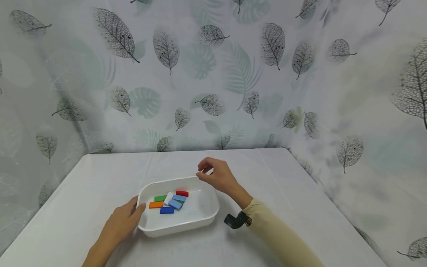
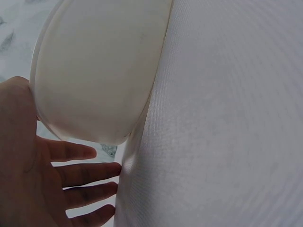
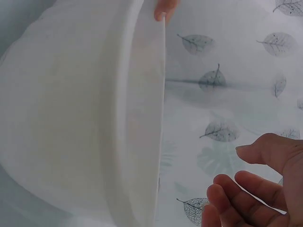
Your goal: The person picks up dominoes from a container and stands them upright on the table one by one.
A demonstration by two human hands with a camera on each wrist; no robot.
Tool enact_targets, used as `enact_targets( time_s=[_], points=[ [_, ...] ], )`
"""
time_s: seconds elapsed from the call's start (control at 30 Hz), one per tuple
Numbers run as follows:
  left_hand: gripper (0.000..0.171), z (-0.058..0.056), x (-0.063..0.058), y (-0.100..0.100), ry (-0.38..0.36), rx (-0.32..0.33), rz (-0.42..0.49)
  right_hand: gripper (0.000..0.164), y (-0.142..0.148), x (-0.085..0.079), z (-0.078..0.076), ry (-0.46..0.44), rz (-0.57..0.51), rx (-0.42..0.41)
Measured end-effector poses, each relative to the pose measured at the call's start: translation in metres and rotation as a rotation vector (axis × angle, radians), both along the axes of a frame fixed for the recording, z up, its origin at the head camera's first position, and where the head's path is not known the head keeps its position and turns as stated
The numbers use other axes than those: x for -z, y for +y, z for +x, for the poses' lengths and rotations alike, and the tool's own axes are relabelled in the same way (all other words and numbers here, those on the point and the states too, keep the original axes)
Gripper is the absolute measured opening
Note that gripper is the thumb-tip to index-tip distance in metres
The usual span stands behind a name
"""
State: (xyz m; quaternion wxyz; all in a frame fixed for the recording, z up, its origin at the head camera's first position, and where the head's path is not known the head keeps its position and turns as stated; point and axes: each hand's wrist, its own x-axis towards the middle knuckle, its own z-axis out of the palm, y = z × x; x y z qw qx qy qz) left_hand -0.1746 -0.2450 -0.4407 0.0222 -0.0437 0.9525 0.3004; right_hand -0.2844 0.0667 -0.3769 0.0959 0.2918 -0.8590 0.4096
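A white tray (image 1: 200, 222) with rounded corners sits on the table. In its left half lies a loose cluster of several small flat coloured blocks, among them an orange block (image 1: 155, 204), a dark blue block (image 1: 166, 210), a red block (image 1: 182, 193) and a light blue block (image 1: 175, 204). My left hand (image 1: 121, 220) holds the tray's left end, thumb over the rim; in the left wrist view its other fingers (image 2: 90, 174) extend outside the wall. My right hand (image 1: 217, 174) hovers at the far right rim, thumb and fingers loosely bent and apart, with nothing between them.
A white cloth covers the table (image 1: 267, 174). Leaf-patterned sheeting (image 1: 213, 74) hangs behind it and along both sides. A dark wrist device (image 1: 236, 220) hangs beneath the right sleeve, to the right of the tray.
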Motion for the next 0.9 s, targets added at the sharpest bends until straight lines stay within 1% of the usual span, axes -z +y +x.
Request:
enact_targets(
  time_s=[0.17, 0.3, 0.4, 0.63, 0.8, 0.9],
  points=[
    [0.071, 0.000, 0.000, 0.000, 0.006, 0.002, -0.004, 0.021, -0.010, 0.001, 0.003, -0.016, 0.016, -0.036],
    [0.071, 0.000, 0.000, 0.001, 0.014, 0.003, -0.005, 0.018, -0.018, 0.001, 0.006, -0.028, 0.026, -0.065],
    [0.071, 0.000, 0.001, 0.000, 0.010, 0.000, -0.005, 0.017, -0.026, 0.002, 0.009, -0.054, 0.034, -0.086],
    [0.072, -0.001, 0.002, -0.003, -0.001, 0.002, -0.005, 0.023, -0.044, 0.008, 0.016, -0.103, 0.081, -0.120],
    [0.072, -0.001, 0.001, -0.001, -0.001, 0.003, -0.005, 0.021, -0.054, 0.012, 0.018, -0.112, 0.111, -0.138],
    [0.072, -0.001, 0.001, -0.001, 0.003, 0.005, -0.007, 0.021, -0.060, 0.014, 0.019, -0.103, 0.147, -0.140]
  ],
)
